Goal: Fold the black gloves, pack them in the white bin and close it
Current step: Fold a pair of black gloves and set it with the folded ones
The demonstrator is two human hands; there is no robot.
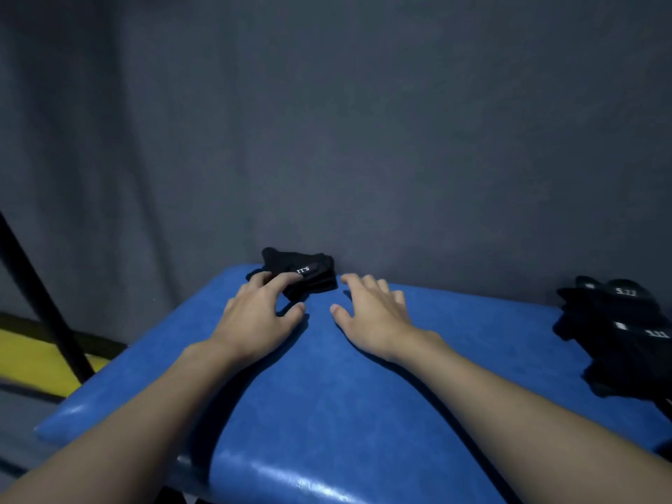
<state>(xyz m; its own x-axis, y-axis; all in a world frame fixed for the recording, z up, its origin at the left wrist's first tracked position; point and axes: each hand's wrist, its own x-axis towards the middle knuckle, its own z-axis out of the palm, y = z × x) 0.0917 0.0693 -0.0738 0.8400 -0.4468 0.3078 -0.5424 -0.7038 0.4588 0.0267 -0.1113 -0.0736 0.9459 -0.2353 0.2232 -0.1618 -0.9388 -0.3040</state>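
Note:
A folded black glove (309,272) with white lettering lies at the far edge of the blue padded table (327,394), against the grey backdrop. My left hand (258,314) has its fingertips on the glove's near left side, fingers slightly bent, thumb on the table. Just right of the glove, my right hand (371,309) lies flat on the table with fingers spread and holds nothing. A pile of black gloves (618,332) with white labels sits at the table's right edge. No white bin is in view.
A grey fabric backdrop (363,140) hangs right behind the table. A black pole (40,292) slants down at the left, above a yellow strip (32,358) on the floor. The table's near and left edges drop off.

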